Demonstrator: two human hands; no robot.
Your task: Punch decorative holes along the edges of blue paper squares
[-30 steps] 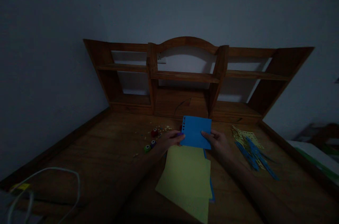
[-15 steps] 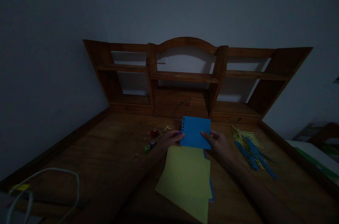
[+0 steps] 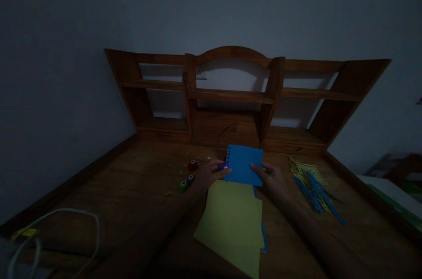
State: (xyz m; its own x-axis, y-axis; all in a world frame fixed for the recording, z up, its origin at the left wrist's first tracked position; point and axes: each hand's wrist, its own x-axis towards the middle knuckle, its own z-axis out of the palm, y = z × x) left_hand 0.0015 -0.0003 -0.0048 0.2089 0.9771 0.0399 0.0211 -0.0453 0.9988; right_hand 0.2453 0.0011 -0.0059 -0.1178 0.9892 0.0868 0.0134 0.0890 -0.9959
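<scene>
A blue sheet of paper (image 3: 245, 165) is held up over the desk, a row of punched holes along its left edge. My right hand (image 3: 272, 178) pinches its right side, thumb on top. At the left edge, my left hand (image 3: 211, 174) is closed around a small purple craft punch (image 3: 223, 166), which sits against the paper below the holes. The fingers hide part of the punch. Beneath the hands lie yellow sheets (image 3: 232, 222) stacked over blue ones. Left of my left hand stand a red punch (image 3: 192, 165), a green punch (image 3: 183, 186) and a dark blue punch (image 3: 190, 179).
Tiny punched paper bits (image 3: 198, 159) are scattered near the punches. Cut blue strips (image 3: 316, 191) and perforated yellow paper (image 3: 306, 169) lie at the right. A wooden shelf unit (image 3: 231, 94) stands along the back. A white cable (image 3: 75, 211) loops at the lower left.
My left hand has shifted slightly along the paper's left edge, and more of the purple punch shows now. The blue sheet and my right hand are almost unmoved.
</scene>
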